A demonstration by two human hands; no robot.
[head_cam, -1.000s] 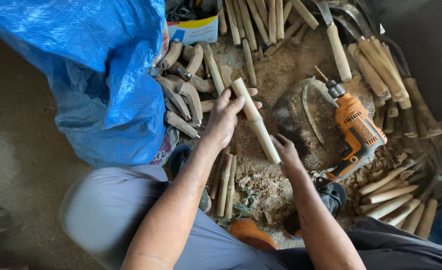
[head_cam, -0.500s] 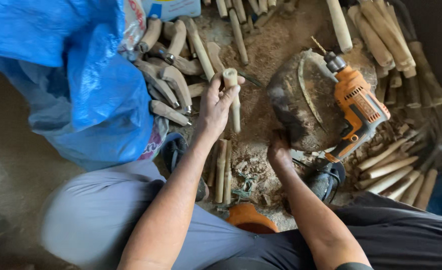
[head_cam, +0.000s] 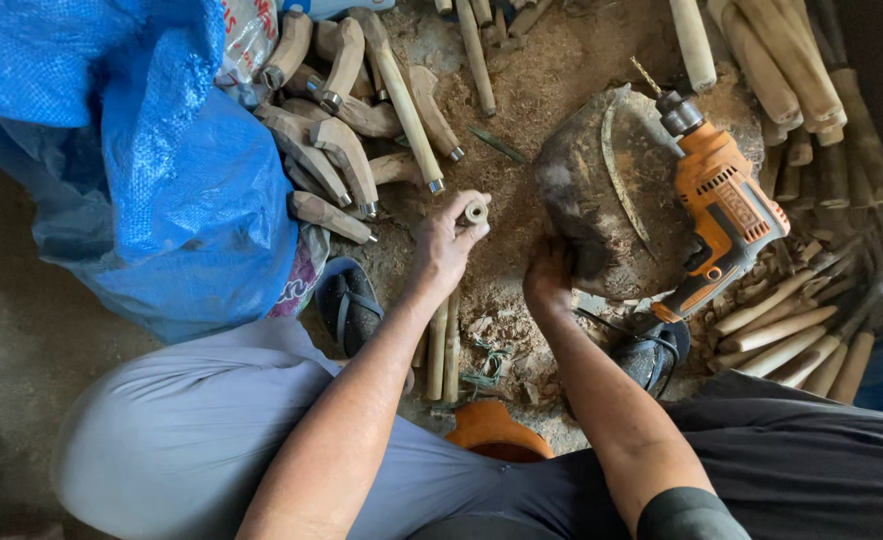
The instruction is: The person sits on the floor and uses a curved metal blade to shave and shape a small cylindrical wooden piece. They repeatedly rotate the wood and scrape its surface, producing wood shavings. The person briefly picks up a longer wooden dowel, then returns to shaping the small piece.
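My left hand (head_cam: 447, 243) is closed around a wooden stick (head_cam: 475, 212) held upright, so only its round end with a metal ring shows. My right hand (head_cam: 549, 276) rests on the near side of a dark, dusty wooden block (head_cam: 601, 205), fingers bent against it. A curved blade (head_cam: 616, 165) lies on top of the block. An orange power drill (head_cam: 721, 215) leans on the block's right side, its bit pointing up and left.
A blue tarp sack (head_cam: 161, 150) fills the left. Carved wooden handles (head_cam: 336, 150) lie beside it. Plain wooden sticks (head_cam: 791, 60) are piled at the top right and right (head_cam: 781, 335). Two sandals (head_cam: 346, 300) (head_cam: 651, 350) lie near my knees.
My left hand has turned the stick from lying flat to standing on end. My right hand has let go of it and moved right onto the block.
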